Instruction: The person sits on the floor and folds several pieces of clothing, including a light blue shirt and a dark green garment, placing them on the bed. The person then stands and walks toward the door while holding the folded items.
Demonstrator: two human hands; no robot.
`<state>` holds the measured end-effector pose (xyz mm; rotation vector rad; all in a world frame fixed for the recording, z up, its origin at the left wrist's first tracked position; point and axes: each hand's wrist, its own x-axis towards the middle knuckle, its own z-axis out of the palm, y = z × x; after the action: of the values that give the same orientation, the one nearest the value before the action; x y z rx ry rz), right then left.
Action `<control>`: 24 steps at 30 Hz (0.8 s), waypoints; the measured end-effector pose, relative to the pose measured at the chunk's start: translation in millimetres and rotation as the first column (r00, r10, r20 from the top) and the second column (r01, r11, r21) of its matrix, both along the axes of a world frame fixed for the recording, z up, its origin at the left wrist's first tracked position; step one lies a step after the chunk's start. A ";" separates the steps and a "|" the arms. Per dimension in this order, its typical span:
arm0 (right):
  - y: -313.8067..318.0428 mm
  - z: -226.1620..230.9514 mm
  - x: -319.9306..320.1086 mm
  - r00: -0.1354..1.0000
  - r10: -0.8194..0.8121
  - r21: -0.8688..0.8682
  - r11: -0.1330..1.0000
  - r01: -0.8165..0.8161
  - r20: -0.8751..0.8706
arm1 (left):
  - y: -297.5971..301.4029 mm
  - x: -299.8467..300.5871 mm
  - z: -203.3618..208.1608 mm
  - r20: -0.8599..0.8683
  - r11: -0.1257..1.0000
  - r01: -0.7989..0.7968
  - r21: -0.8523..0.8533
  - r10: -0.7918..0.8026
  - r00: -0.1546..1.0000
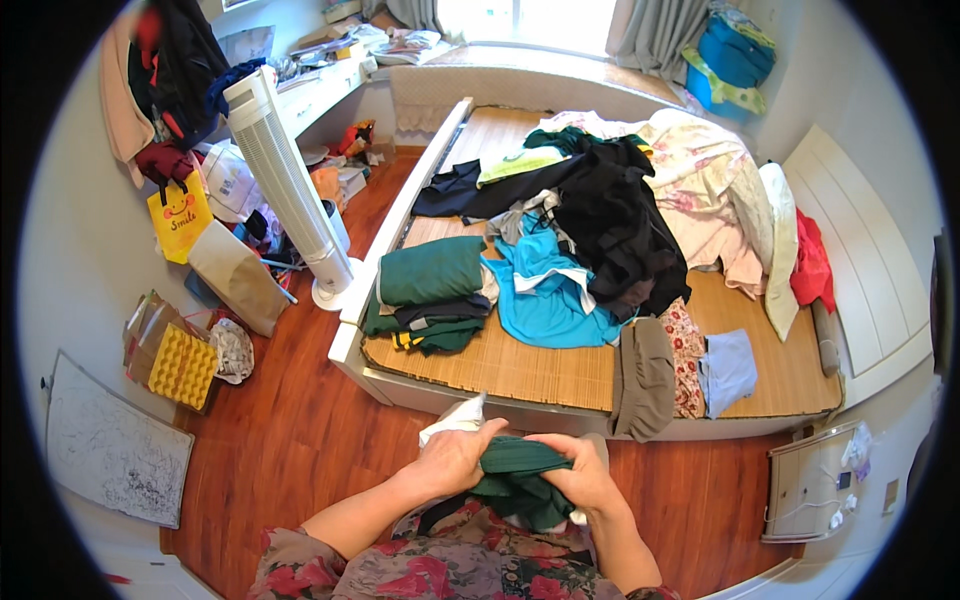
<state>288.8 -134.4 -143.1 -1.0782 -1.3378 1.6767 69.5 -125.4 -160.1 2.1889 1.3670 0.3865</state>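
Hands: left hand and right hand meet at the lower middle of the view, fingers of both closed around a dark green garment bunched between them, held close to the body above the floor.
Beneath the grip: a white cloth pokes out beside the left hand; who holds it cannot be told.
Bed edge: the foot of the bed, covered by a bamboo mat, runs just beyond the hands, with a strip of bare wooden floor between.
Open room: floor lies open to the left of the hands and along the bed's left side, narrowing toward the tower fan.
On the bed: a folded stack of green clothes near the left corner; a turquoise garment and a black heap in the middle; a grey-brown item drapes over the foot edge.
In the way: bags, a yellow egg tray and a whiteboard crowd the left wall.
Right side: a white heater panel lies on the floor near the bed's corner.
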 end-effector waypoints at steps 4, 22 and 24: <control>-6.4 -11.1 -7.3 0.972 0.169 -0.041 0.983 -0.177 -0.161 | 7.7 6.0 -17.9 0.028 0.975 -0.144 0.167 0.141 0.990; 2.5 -27.9 -17.8 0.648 -0.386 0.521 0.853 -0.019 0.656 | 1.1 9.2 19.7 0.585 0.960 -0.013 -0.278 0.181 0.791; 8.0 -27.3 -13.8 0.696 -0.445 0.574 0.817 0.057 0.564 | -4.3 13.1 18.1 0.556 0.906 0.077 -0.417 0.187 0.810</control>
<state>275.0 -126.4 -170.4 -1.5200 -1.8358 0.6032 82.6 -129.6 -142.0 1.4901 1.0390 0.6575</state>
